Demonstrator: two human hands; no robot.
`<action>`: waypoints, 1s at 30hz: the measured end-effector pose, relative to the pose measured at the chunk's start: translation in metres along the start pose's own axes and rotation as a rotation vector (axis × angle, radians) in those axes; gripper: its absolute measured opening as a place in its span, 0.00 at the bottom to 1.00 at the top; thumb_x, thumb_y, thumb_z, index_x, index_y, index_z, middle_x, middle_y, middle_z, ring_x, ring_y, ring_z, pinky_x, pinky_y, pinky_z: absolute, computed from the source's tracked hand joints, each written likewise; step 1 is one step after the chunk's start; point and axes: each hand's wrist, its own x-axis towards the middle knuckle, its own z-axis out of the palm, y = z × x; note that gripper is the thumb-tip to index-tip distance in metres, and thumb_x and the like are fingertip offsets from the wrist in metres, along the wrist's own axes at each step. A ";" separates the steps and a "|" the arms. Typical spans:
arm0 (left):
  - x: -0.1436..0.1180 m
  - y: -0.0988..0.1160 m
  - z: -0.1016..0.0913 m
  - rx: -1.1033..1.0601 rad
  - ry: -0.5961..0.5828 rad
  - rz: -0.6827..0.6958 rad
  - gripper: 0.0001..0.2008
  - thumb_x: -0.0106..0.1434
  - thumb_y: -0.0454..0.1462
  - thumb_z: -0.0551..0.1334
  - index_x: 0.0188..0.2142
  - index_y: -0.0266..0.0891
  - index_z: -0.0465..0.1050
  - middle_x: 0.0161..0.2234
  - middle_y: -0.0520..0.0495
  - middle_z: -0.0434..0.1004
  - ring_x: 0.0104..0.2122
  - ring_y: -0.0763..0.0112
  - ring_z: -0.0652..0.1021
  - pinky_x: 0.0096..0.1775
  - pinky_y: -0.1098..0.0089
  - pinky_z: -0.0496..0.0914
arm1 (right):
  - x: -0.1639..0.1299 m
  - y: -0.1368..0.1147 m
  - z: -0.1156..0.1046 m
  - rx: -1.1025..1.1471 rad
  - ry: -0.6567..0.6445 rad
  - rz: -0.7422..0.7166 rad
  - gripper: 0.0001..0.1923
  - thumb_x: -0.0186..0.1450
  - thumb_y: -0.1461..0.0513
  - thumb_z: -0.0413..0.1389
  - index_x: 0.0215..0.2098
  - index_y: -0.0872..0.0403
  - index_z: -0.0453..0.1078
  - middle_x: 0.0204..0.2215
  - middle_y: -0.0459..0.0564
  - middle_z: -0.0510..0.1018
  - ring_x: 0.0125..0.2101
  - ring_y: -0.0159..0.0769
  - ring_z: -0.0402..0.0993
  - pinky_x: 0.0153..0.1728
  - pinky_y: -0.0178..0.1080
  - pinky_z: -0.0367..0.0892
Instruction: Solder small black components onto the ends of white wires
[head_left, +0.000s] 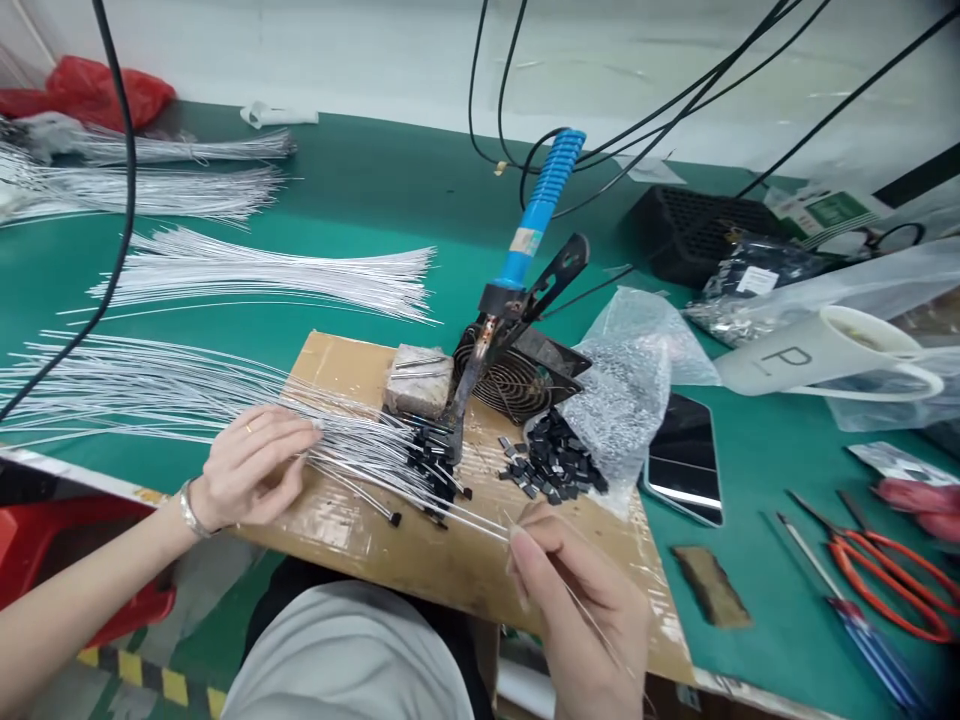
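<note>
A bundle of thin white wires [172, 385] lies from the left across a cardboard sheet [352, 520], with black tips gathered near the middle. My left hand [259, 465] is at the bundle's near side, fingers closed on white wire; which strands it grips is partly hidden. My right hand [577, 600] pinches the end of a white wire at the sheet's front. A fine thread-like strand also runs across its palm. Beyond the hands, a blue-handled soldering iron [551, 180] is held tilted in a stand, its lower end by the black tips. A pale block [418, 380] sits beside it.
Small black pieces [559, 460] spill from a bubble-wrap bag [626, 390]. Rightward are a phone [682, 460], a tilted white mug [817, 355], orange-handled scissors [892, 580] and a screwdriver [862, 630]. Another white wire bundle [277, 270] lies behind. Black cables hang overhead.
</note>
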 end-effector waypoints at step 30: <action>0.080 0.101 0.032 -1.047 -0.665 -1.022 0.13 0.70 0.41 0.62 0.31 0.37 0.76 0.22 0.53 0.69 0.23 0.74 0.64 0.26 0.71 0.58 | -0.009 0.026 0.010 0.002 0.063 -0.229 0.11 0.62 0.72 0.65 0.37 0.50 0.82 0.27 0.46 0.82 0.27 0.36 0.77 0.25 0.36 0.74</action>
